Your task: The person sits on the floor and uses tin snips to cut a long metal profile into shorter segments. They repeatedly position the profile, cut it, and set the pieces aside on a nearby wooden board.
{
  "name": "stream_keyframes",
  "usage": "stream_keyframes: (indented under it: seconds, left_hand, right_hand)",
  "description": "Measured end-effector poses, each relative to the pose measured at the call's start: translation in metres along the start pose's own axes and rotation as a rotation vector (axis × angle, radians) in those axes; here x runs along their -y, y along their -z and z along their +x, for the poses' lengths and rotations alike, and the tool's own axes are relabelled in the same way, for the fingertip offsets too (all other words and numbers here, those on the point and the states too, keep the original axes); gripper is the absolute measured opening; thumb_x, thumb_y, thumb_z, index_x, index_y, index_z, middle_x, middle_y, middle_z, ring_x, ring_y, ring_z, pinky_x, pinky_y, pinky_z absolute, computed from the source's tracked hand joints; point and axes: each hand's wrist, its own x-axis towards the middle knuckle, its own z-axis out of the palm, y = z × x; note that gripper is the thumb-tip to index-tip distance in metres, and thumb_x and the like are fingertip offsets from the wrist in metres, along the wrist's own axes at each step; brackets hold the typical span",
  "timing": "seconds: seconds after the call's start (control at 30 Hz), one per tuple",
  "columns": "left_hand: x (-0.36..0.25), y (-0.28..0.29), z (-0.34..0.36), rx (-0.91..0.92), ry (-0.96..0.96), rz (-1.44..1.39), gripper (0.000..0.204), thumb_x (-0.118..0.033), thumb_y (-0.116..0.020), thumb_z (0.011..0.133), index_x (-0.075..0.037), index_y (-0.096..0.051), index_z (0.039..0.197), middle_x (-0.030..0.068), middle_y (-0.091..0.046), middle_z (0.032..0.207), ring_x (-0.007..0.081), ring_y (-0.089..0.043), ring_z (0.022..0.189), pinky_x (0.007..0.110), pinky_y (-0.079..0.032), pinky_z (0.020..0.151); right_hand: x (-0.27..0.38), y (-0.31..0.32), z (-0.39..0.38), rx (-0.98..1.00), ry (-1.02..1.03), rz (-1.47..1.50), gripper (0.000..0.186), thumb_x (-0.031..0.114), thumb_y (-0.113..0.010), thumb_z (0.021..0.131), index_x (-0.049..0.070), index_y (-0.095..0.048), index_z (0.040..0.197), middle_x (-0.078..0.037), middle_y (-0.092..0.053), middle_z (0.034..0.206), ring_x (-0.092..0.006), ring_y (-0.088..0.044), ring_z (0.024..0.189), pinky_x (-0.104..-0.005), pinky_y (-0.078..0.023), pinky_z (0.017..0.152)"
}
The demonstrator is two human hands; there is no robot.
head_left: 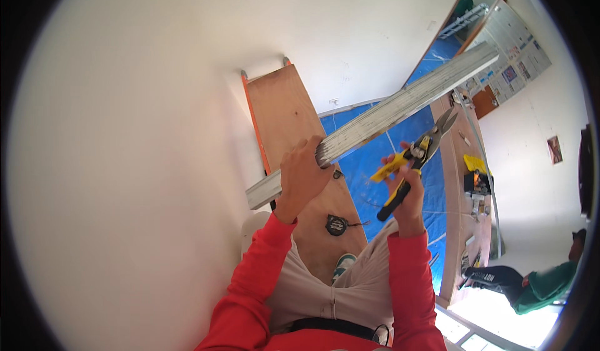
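Note:
My left hand [304,175] is wrapped round a long pale metal channel [406,105], which runs from beside my left knee up toward the far right. The channel crosses over a plywood platform, tilted in the view. In my right hand [407,192] is a pair of tin snips [422,150] with yellow and black handles. Their blades point up and to the right, a little apart from each other and clear of the channel. On the plywood between my legs lies a black tape measure [336,225]. A small dark object [338,174] beside my left hand is too small to name.
The plywood platform [284,110] has orange edging and stands by the white wall [137,132]. Blue sheeting [369,192] covers the floor. To the right, tools and a black toolbox [478,182] lie on a long wooden surface. A person in green [550,285] is at the lower right.

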Motion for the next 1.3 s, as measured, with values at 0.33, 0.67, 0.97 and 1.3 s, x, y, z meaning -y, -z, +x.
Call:
stream_keyframes:
  seconds: [0.33,0.67,0.97,1.3]
  left_hand:
    - [0.051,-0.027,0.009,0.085,0.102,-0.185,0.046,-0.02,-0.078,0.078,-0.007,-0.075,0.123,0.02,-0.077,0.097,0.0372,-0.075,0.088,0.043,-0.059,0.08]
    - [0.041,0.009,0.002,0.343,0.06,-0.302,0.045,-0.022,-0.079,0.078,-0.006,-0.079,0.121,0.0204,-0.077,0.092,0.0355,-0.075,0.081,0.04,-0.058,0.081]
    - [0.012,0.051,-0.001,0.4,0.028,-0.158,0.044,-0.018,-0.08,0.079,-0.006,-0.079,0.121,0.0193,-0.077,0.089,0.0327,-0.074,0.079,0.041,-0.057,0.081]
    - [0.003,0.056,-0.007,0.405,0.003,-0.152,0.046,-0.015,-0.079,0.076,-0.004,-0.078,0.12,0.0197,-0.075,0.087,0.0322,-0.072,0.077,0.04,-0.056,0.08]
  right_hand:
    - [-0.039,-0.013,-0.062,0.014,-0.664,-0.371,0.08,0.011,-0.078,0.08,0.006,-0.041,0.151,-0.012,-0.06,0.129,-0.0259,-0.058,0.122,-0.0417,-0.045,0.109]
    - [-0.031,-0.016,-0.127,0.227,-0.345,-0.96,0.091,0.013,-0.078,0.075,0.0,-0.033,0.153,-0.015,-0.056,0.128,-0.0258,-0.058,0.116,-0.0414,-0.049,0.101]
    - [-0.026,-0.021,-0.132,0.248,-0.213,-1.105,0.093,0.014,-0.079,0.071,-0.003,-0.035,0.152,-0.021,-0.061,0.124,-0.0358,-0.061,0.116,-0.0467,-0.048,0.104]
    - [-0.017,-0.023,-0.13,0.197,-0.269,-1.063,0.097,0.013,-0.078,0.071,-0.003,-0.032,0.154,-0.019,-0.06,0.127,-0.0342,-0.059,0.12,-0.0449,-0.045,0.108]
